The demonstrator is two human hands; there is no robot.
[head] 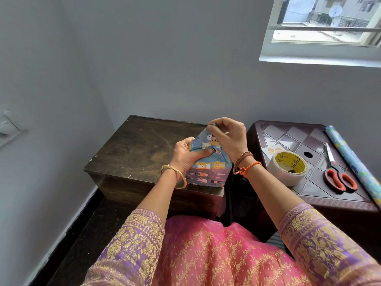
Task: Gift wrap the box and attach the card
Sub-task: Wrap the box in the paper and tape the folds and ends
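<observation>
A box wrapped in blue paper with cartoon bears [208, 172] stands at the near right corner of a dark wooden table [136, 149]. My left hand [187, 155] grips the box's top left side, thumb pressing the folded paper down. My right hand [228, 137] pinches the raised triangular flap of paper at the box's top. A small white card with yellow shapes [270, 150] lies on the maroon stool to the right, partly hidden behind the tape roll.
The maroon plastic stool [305, 182] at right carries a roll of clear tape [287, 168], orange-handled scissors [336, 172] and a roll of blue wrapping paper [354, 162]. A grey wall and a window [321, 27] stand behind. A pink garment covers my lap.
</observation>
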